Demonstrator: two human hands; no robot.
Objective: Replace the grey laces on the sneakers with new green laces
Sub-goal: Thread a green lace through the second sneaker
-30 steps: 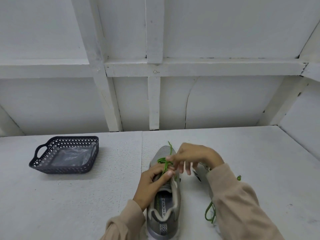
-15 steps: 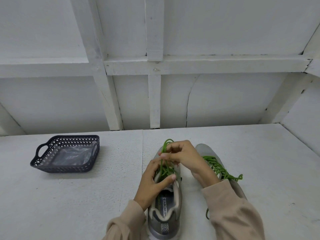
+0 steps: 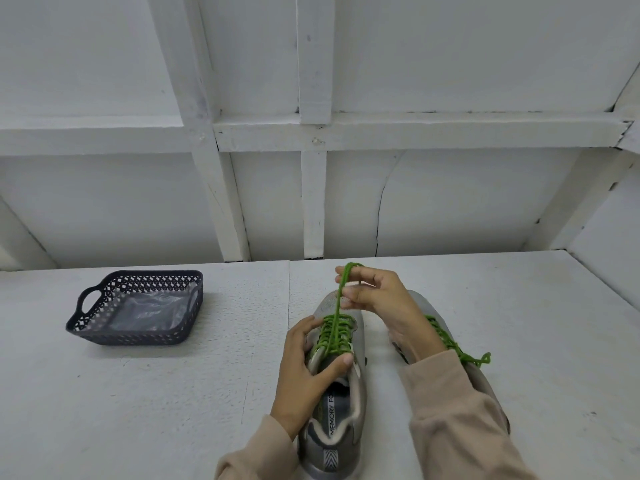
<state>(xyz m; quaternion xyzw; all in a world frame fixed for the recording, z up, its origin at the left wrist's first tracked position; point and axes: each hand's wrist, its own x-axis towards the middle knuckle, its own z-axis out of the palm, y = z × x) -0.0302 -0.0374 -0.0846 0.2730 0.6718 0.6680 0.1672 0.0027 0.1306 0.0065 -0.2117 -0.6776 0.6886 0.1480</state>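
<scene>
Two grey sneakers stand side by side on the white table, toes pointing away from me. The left sneaker (image 3: 356, 396) carries a green lace (image 3: 334, 336) crossed through its eyelets. My left hand (image 3: 304, 372) grips this shoe at the tongue, thumb across the opening. My right hand (image 3: 377, 299) pinches a strand of that lace and holds it taut above the toe, looped over a finger. The right sneaker (image 3: 424, 306) lies mostly behind my right forearm, with its own green lace (image 3: 464, 355) trailing to the right.
A dark perforated plastic basket (image 3: 86, 327) with handles sits on the table to the left, holding a clear plastic bag (image 3: 145, 311). A white panelled wall with beams rises behind the table. The table (image 3: 138, 410) ends at a slanted wall on the right.
My right hand has moved away from the shoe toward the far side, drawing the green strand out long and taut. My left hand slid back to hold the tongue.
</scene>
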